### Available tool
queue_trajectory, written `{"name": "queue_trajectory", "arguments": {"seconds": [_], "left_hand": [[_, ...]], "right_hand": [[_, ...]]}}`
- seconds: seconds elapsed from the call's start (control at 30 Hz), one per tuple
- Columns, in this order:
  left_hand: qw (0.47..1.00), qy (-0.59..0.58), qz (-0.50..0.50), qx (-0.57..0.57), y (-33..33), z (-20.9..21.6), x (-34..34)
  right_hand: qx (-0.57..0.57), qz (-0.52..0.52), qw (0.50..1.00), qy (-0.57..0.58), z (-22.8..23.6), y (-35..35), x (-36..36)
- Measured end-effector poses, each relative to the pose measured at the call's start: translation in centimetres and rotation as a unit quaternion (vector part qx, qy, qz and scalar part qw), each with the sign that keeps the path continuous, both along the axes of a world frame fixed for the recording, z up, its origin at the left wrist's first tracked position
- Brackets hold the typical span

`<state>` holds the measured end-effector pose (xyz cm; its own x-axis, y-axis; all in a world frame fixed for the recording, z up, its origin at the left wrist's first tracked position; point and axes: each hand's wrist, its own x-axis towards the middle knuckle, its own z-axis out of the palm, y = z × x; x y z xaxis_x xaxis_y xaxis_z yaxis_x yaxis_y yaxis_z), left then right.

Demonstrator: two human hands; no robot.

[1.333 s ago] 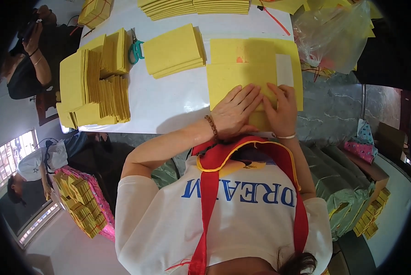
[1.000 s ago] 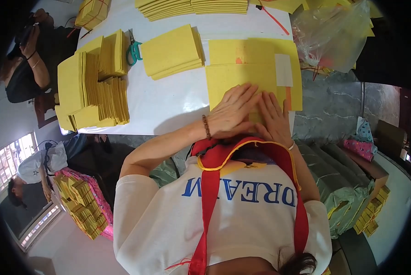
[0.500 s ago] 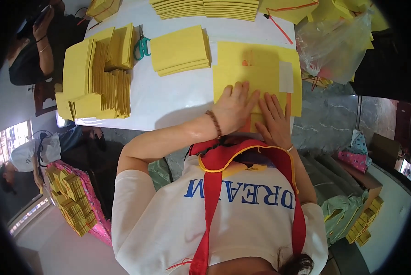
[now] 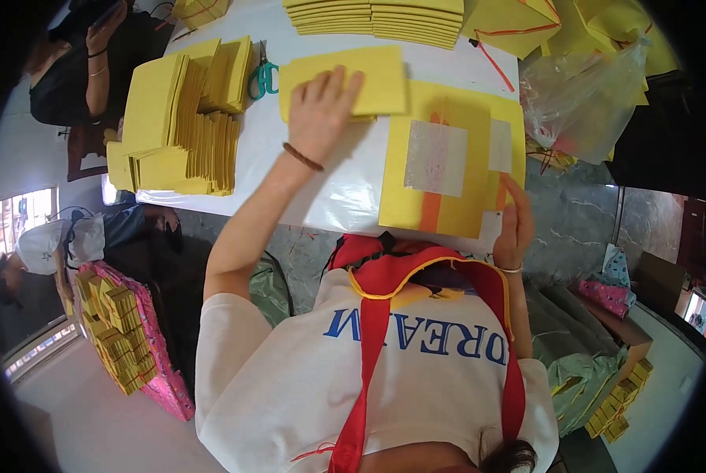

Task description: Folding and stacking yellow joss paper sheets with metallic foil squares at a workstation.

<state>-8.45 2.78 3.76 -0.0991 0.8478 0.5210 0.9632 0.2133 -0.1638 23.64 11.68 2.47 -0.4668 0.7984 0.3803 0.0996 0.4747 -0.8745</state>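
My left hand [image 4: 320,114] lies over a folded yellow paper sheet [image 4: 380,79] at the top of a small stack, left of the work spot. Its fingers are spread on the paper; the thumb is hidden. Flat yellow sheets [image 4: 399,177] with a pale silvery rectangle [image 4: 436,158] and an orange stripe [image 4: 430,213] lie at the table's front edge. More yellow sheet with a similar pale patch [image 4: 500,146] shows from underneath on the right. My right hand [image 4: 514,232] is half raised beside that right edge, fingers stretched out and holding nothing.
Teal-handled scissors [image 4: 263,79] lie between my left hand and piles of folded yellow paper [image 4: 160,102]. Another stack [image 4: 377,20] stands at the back. A clear plastic bag [image 4: 581,94] hangs at the right corner. Another person [image 4: 61,240] is at the left, by bundles [image 4: 117,331].
My left hand has moved left and away from me, and a folded sheet now lies on the small stack. The pale patch beneath is uncovered. My right hand has lifted off to the right.
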Motion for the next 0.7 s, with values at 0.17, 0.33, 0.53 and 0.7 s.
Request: {"name": "queue_trajectory", "arguments": {"seconds": [0.17, 0.33, 0.53, 0.7], "left_hand": [[0.998, -0.023, 0.004, -0.063, -0.1, -5.7, -5.2], [0.992, -0.083, -0.007, -0.093, 0.0, -6.8, -5.7], [0.982, -0.095, 0.007, -0.162, -0.3, -7.3, -6.2], [0.972, -0.158, 0.036, -0.167, -0.8, -8.9, -4.2]], "right_hand": [[-0.016, 0.030, 0.997, -0.065, 0.2, -1.2, -0.7], [-0.029, 0.055, 0.994, -0.089, 0.3, -1.5, -0.8], [-0.026, 0.036, 0.994, -0.101, 0.4, -1.7, -1.4], [0.001, 0.041, 0.993, -0.108, 0.1, -1.6, -1.7]]}}
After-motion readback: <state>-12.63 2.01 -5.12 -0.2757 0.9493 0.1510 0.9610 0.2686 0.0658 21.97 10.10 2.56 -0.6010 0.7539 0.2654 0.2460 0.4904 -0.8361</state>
